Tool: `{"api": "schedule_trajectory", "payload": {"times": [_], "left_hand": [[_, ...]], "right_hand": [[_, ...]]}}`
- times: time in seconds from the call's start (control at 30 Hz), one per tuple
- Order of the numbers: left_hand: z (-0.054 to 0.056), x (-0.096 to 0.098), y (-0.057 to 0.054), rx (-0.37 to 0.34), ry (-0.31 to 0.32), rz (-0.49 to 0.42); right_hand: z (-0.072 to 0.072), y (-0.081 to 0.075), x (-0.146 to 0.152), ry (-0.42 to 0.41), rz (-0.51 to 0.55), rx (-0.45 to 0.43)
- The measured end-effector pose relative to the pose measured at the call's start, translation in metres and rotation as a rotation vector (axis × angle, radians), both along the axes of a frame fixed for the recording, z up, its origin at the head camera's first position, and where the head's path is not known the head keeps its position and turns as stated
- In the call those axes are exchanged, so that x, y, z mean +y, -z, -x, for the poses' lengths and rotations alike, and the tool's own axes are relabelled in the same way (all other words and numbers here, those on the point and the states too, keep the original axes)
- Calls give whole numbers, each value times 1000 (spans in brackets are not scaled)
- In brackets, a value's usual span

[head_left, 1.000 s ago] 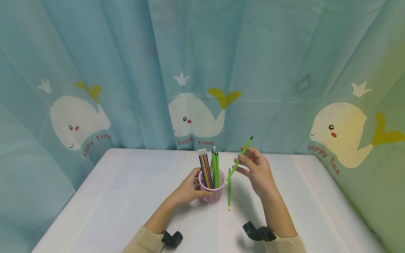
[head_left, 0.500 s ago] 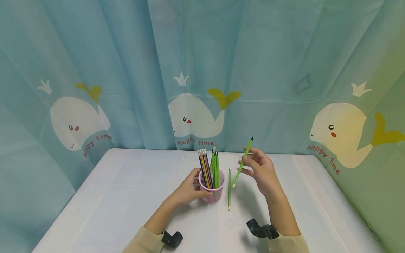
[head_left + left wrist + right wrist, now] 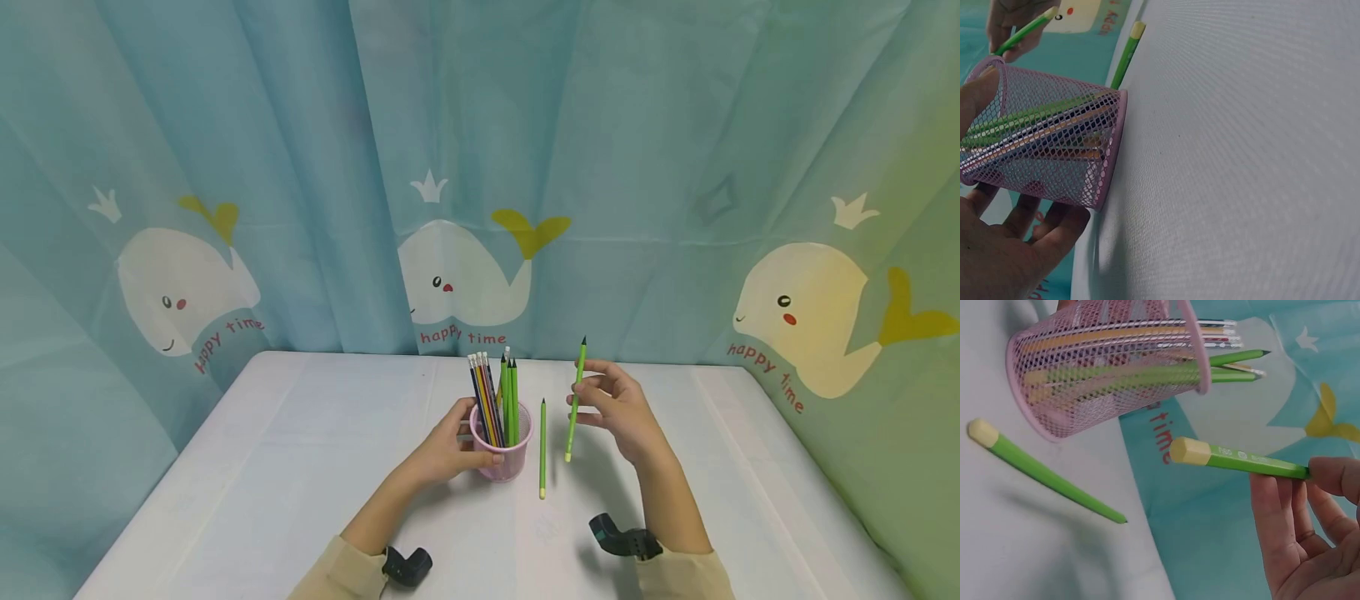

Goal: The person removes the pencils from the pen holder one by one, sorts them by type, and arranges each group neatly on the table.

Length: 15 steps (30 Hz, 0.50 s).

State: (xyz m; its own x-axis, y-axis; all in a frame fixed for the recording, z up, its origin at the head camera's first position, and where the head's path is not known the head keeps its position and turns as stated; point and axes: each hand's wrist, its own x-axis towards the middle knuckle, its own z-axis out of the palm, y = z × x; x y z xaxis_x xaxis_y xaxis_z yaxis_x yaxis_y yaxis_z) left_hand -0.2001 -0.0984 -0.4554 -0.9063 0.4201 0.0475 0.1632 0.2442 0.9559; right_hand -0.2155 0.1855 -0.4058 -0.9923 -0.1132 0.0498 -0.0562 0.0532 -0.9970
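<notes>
A pink mesh pencil cup (image 3: 504, 462) stands on the table, holding several striped pencils (image 3: 486, 400) with erasers up and several green pencils (image 3: 512, 404) with black tips up. Around the cup's left side curls my left hand (image 3: 447, 450), thumb at the front; the left wrist view shows its fingers behind the mesh (image 3: 1054, 150). To the right, my right hand (image 3: 618, 408) pinches a green pencil (image 3: 576, 400) above the table, tip up and pale end down. Between this hand and the cup, another green pencil (image 3: 543, 450) lies flat on the table, as the right wrist view also shows.
The white table (image 3: 300, 483) reaches back to a blue-green curtain (image 3: 637, 167) printed with whales. Black wrist cameras sit on both forearms, the left one (image 3: 407, 568) and the right one (image 3: 622, 537), low over the table.
My right hand has moved right, away from the cup, and slightly down. The pencil it holds has turned from slanted to nearly upright in view. My left hand and the cup have stayed put.
</notes>
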Motion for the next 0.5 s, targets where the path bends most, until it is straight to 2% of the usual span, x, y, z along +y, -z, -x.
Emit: {"api": "schedule_trajectory", "payload": {"times": [0.2, 0.5], "left_hand": [[0, 0, -1, -8, -5, -6], [1, 0, 2, -8, 0, -12]], "right_hand": [[7, 11, 1, 1, -4, -33], [8, 21, 3, -16, -22, -72]]}}
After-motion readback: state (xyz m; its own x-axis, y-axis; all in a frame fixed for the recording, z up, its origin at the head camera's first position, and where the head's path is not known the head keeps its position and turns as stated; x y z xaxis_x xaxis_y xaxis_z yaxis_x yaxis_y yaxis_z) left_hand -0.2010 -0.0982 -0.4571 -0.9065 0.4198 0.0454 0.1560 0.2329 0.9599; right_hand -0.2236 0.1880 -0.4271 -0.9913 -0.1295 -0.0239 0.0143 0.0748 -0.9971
